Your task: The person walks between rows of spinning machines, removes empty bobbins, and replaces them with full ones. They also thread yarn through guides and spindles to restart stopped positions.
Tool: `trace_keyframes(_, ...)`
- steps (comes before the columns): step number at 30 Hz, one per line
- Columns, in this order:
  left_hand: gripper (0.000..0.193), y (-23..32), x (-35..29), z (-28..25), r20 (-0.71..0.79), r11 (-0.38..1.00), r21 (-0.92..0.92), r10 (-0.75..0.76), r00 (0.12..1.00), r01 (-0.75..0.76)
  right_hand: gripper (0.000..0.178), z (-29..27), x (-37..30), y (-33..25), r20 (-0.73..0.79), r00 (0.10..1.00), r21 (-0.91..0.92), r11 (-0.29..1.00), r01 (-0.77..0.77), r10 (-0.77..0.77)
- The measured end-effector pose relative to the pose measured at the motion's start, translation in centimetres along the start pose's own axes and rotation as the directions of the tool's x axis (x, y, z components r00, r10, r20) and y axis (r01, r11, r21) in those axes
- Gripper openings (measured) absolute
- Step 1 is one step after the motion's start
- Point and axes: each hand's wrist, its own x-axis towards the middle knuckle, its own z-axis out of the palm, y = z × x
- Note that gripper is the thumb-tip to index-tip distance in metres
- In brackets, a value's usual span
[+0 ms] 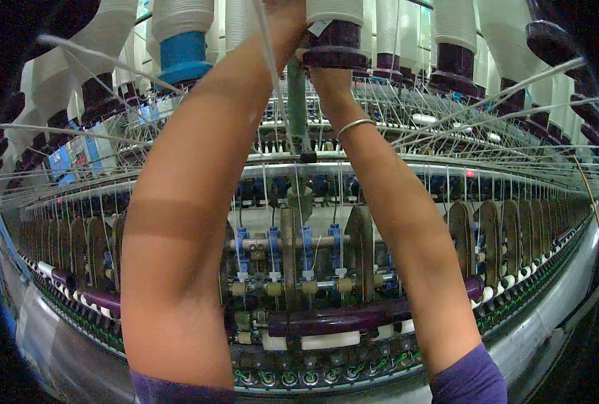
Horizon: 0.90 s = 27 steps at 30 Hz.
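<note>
Both my arms reach up over a spinning frame toward a roving bobbin (334,47), a dark purple tube wound with white roving that hangs at the top centre. My right hand (328,77), a bangle at its wrist, is closed around the bobbin's lower end from behind; the tube hides most of its fingers. My left hand (291,15) is raised beside the bobbin's wound part, at the top edge of the view. Its fingers are cut off or hidden. A thick white roving strand (270,54) runs down in front of my left forearm.
More bobbins hang on both sides, one on a blue tube (183,57). Roving strands (501,111) slant across on the left and right. Below are metal separator plates (458,236), a dark purple roller (340,320) and a row of spindles (309,378). A green post (297,101) stands between my forearms.
</note>
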Motion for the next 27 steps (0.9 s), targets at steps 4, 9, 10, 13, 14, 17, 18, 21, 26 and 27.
trace_keyframes(4,0.049,-0.8,1.0,3.2,0.192,0.992,0.121,0.017,0.981,-0.040,0.020,0.1,0.5,-0.1,-0.030,0.959,-0.416,0.875,0.246,-0.283)
trace_keyframes(9,0.082,-0.7,-0.4,0.8,0.360,0.993,0.101,-0.086,0.929,0.053,0.014,-0.2,1.5,-0.4,0.096,0.868,-0.690,0.595,0.411,-0.487)
trace_keyframes(10,0.064,-0.5,-1.2,-0.3,0.196,0.997,-0.039,-0.058,0.979,0.067,0.013,-0.3,1.4,-0.5,0.147,0.858,-0.734,0.527,0.429,-0.493)
trace_keyframes(13,0.021,0.3,-3.9,-4.1,-0.048,0.785,-0.612,-0.157,0.986,0.095,0.015,-0.3,0.8,-0.9,0.055,0.997,0.193,0.980,0.050,-0.062)
trace_keyframes(14,0.013,0.7,-5.3,-5.1,-0.222,0.611,-0.791,-0.292,0.930,0.004,0.015,-0.2,0.3,-1.1,0.160,0.975,0.670,0.707,-0.224,0.158)
trace_keyframes(17,0.010,1.2,-8.1,-7.8,-0.032,0.629,-0.757,-0.306,0.952,0.177,0.017,0.4,-0.2,-1.1,0.430,0.902,0.771,0.499,-0.395,0.049)
trace_keyframes(18,0.009,1.3,-8.7,-8.3,0.038,0.571,-0.788,-0.329,0.944,0.230,0.018,0.5,-0.2,-1.2,0.452,0.891,0.776,0.477,-0.412,0.034)
trace_keyframes(21,0.010,1.4,-9.7,-9.2,0.148,0.555,-0.784,-0.269,0.952,0.279,0.012,0.5,-0.1,-0.9,0.266,0.937,0.644,0.682,-0.347,0.226)
trace_keyframes(26,0.014,1.3,-10.4,-9.3,0.208,0.649,-0.683,-0.266,0.941,0.335,0.019,-0.3,-0.6,-1.1,0.294,0.949,0.656,0.698,-0.287,0.115)
trace_keyframes(27,0.014,1.2,-10.7,-9.2,0.195,0.676,-0.661,-0.266,0.944,0.327,0.022,-0.3,-0.9,-1.4,0.214,0.973,0.597,0.777,-0.200,0.086)
